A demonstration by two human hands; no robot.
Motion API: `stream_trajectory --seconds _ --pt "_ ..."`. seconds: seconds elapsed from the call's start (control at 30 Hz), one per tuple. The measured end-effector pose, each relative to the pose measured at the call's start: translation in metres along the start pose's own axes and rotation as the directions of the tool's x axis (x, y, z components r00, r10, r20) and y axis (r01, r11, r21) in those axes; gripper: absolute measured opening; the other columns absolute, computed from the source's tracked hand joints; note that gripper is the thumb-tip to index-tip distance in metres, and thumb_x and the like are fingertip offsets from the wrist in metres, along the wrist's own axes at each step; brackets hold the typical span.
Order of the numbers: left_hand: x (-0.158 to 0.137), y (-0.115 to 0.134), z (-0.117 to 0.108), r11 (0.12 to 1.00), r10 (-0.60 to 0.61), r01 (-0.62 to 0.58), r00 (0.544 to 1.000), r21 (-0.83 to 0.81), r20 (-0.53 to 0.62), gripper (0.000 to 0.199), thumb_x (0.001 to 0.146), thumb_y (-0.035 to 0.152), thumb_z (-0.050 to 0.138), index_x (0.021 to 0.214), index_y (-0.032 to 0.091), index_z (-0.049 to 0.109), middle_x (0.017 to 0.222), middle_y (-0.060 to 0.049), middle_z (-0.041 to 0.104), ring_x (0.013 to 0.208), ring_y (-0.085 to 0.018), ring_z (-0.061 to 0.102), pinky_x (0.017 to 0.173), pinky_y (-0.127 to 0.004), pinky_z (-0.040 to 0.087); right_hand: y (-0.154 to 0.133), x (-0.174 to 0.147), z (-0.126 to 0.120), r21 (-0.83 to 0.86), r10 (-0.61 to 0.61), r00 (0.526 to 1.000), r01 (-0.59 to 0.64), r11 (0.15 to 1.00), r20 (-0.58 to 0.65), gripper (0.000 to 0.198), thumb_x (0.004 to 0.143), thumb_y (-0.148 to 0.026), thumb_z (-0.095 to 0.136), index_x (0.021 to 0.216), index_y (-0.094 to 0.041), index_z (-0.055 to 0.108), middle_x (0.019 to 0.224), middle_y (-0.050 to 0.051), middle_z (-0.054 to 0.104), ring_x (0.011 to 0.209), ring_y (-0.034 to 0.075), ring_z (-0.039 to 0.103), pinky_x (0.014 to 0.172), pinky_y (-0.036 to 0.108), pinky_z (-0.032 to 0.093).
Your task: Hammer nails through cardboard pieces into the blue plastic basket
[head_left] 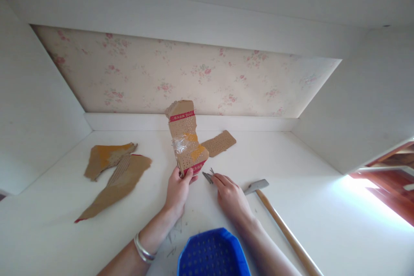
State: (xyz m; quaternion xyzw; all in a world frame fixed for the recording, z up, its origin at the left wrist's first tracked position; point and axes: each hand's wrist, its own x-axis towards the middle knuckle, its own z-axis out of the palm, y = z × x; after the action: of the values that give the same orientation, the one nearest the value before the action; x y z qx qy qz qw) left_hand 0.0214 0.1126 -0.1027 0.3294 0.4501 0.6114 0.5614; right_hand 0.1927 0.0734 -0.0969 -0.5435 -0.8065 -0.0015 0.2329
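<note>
My left hand is closed on the lower end of a torn cardboard piece, thumb in front. The cardboard is raised upright and punched with many small holes, with red printed bands, orange patches and shiny clear tape. To its right, my right hand is lowered to the white surface, its fingers pressed together around thin grey nails. How many nails lie under the fingertips is hidden. Behind the hands lies a second perforated cardboard strip.
Torn cardboard scraps lie at the left. A hammer with a wooden handle rests right of my right arm. A blue perforated basket stands at the near edge, with loose nails beside it. A flowered wall panel closes the back.
</note>
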Motion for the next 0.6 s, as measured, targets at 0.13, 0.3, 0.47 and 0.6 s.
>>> stream_trajectory --seconds 0.13,0.3,0.47,0.6 --pt "0.000 0.000 0.000 1.000 -0.001 0.001 1.000 0.007 0.010 0.026 0.078 0.025 0.075 0.098 0.014 0.063 0.099 -0.011 0.073 0.086 -0.020 0.071 0.076 -0.032 0.060 -0.002 0.001 0.001 0.015 0.021 1.000 -0.020 1.000 -0.018 0.049 0.083 0.004 0.040 0.120 -0.015 0.066 0.123 0.008 0.069 0.119 0.023 0.058 0.101 0.034 0.050" --pt "-0.001 0.001 0.001 1.000 -0.002 0.002 1.000 0.015 0.014 0.024 0.078 0.026 0.075 0.096 0.014 0.064 0.097 -0.010 0.073 0.085 -0.020 0.071 0.076 -0.031 0.059 -0.010 0.007 0.002 0.020 0.158 0.983 -0.157 0.987 -0.094 0.036 0.099 -0.020 0.041 0.129 -0.012 0.059 0.131 0.015 0.062 0.123 0.027 0.054 0.103 0.041 0.048" --pt "-0.002 0.003 0.001 1.000 -0.006 0.006 1.000 0.027 0.019 0.024 0.078 0.026 0.074 0.097 0.015 0.063 0.099 -0.010 0.073 0.087 -0.020 0.071 0.075 -0.030 0.059 -0.017 0.010 0.006 0.030 0.162 0.984 -0.160 0.987 -0.076 0.034 0.095 -0.034 0.056 0.121 -0.014 0.065 0.122 0.015 0.067 0.116 0.031 0.057 0.100 0.047 0.049" --pt "-0.002 0.003 0.001 0.999 -0.009 0.008 1.000 0.039 0.029 0.026 0.078 0.028 0.075 0.096 0.015 0.063 0.099 -0.010 0.073 0.087 -0.020 0.071 0.075 -0.030 0.058 -0.015 0.008 0.008 0.067 0.095 0.994 -0.091 0.994 -0.058 0.027 0.096 -0.017 0.049 0.115 -0.019 0.068 0.114 0.008 0.071 0.108 0.025 0.060 0.097 0.038 0.051"
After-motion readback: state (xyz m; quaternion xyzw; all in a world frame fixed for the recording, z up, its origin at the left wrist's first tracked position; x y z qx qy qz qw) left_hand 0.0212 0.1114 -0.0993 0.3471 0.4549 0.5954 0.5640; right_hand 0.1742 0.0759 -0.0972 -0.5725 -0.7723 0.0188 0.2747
